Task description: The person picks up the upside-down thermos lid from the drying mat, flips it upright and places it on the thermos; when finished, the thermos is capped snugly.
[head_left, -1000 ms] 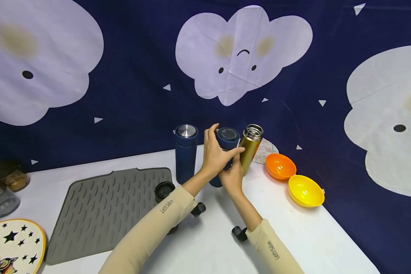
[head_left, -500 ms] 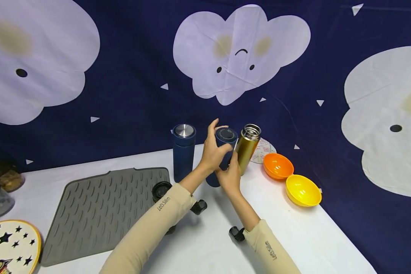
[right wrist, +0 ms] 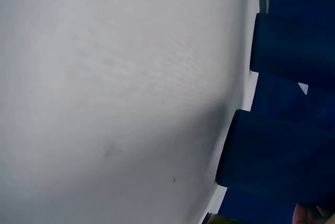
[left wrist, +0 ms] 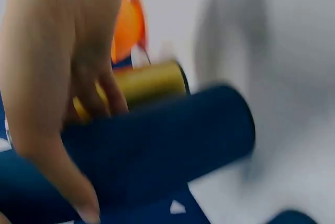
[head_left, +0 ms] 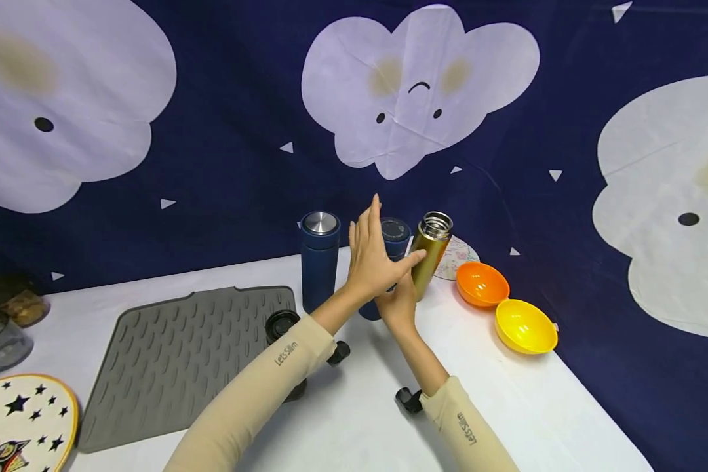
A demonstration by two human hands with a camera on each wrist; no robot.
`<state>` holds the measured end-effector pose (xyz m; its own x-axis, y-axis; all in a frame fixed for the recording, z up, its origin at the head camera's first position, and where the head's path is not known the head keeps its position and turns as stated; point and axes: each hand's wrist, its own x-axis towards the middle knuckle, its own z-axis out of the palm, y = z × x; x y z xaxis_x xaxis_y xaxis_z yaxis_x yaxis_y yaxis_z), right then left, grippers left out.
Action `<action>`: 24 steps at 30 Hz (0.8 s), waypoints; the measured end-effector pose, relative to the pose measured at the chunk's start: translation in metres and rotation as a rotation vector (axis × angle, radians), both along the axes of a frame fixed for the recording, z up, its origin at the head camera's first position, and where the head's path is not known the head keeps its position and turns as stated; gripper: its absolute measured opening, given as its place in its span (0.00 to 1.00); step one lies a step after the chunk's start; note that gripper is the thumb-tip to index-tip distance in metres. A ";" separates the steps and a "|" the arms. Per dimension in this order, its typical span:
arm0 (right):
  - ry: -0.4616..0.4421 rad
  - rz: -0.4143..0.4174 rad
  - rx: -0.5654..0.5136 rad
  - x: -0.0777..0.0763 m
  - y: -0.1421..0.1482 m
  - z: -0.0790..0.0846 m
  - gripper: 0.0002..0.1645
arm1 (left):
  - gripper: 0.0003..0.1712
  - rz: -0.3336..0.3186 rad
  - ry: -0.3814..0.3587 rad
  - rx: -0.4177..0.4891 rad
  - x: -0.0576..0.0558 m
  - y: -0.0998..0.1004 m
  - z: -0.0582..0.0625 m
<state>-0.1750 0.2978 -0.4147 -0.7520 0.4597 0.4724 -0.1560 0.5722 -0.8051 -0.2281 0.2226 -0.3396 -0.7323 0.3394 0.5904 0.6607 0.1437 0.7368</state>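
- Seen from the head, the blue bottle (head_left: 396, 246) loses its middle to us behind the left hand (head_left: 373, 265) and right hand (head_left: 398, 301); its lid end and base show.
- Both wrist views are soft, and we cannot tell whether the blue bottle's base touches the table (head_left: 460, 347).
- The left sleeve (head_left: 248, 400) covers part of a black cup (head_left: 282, 322) at the mat's (head_left: 189, 354) right side; a starred plate (head_left: 32, 416) is cut off at lower left.
- White tabletop stretches, we see, between the sleeves and out to a slanting edge at lower right, past the orange bowl (head_left: 482, 285) and yellow bowl (head_left: 525, 328).
- Left of the blue bottle, a gap separates it from the steel-topped bottle (head_left: 319, 269); the gold bottle (head_left: 432, 252) crowds its right.
- We find the right hand clamped round the blue bottle at centre frame.
- The left hand's fingers are straight, thumb spread, before the bottle's upper part; we cannot tell if it touches.
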 end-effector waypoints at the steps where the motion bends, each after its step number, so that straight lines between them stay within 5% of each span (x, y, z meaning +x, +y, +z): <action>1: 0.006 0.004 -0.002 0.000 0.001 0.000 0.37 | 0.60 0.020 0.012 0.000 0.001 0.002 0.000; 7: -0.064 -0.007 -0.034 0.002 0.002 0.001 0.42 | 0.56 -0.154 -0.234 0.198 -0.002 0.002 0.003; 9: -0.066 -0.009 -0.041 0.002 0.002 0.001 0.43 | 0.56 -0.110 -0.211 0.124 -0.002 0.001 0.002; 13: -0.037 0.012 -0.043 0.002 0.002 0.001 0.41 | 0.59 0.088 -0.020 -0.070 -0.002 0.001 -0.002; 16: -0.029 0.020 -0.028 0.001 0.001 0.001 0.38 | 0.51 -0.008 -0.074 0.027 -0.004 0.002 -0.004; 19: -0.035 0.018 -0.028 0.000 0.001 0.002 0.38 | 0.54 -0.110 -0.168 0.123 -0.005 0.001 -0.004; 24: -0.052 0.008 -0.029 0.003 0.002 0.005 0.40 | 0.62 0.018 -0.080 0.044 -0.002 0.004 -0.005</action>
<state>-0.1720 0.2998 -0.4093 -0.7789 0.4669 0.4187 -0.1175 0.5471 -0.8287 -0.2299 0.2261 -0.3449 -0.7837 0.3001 0.5438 0.5968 0.1213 0.7931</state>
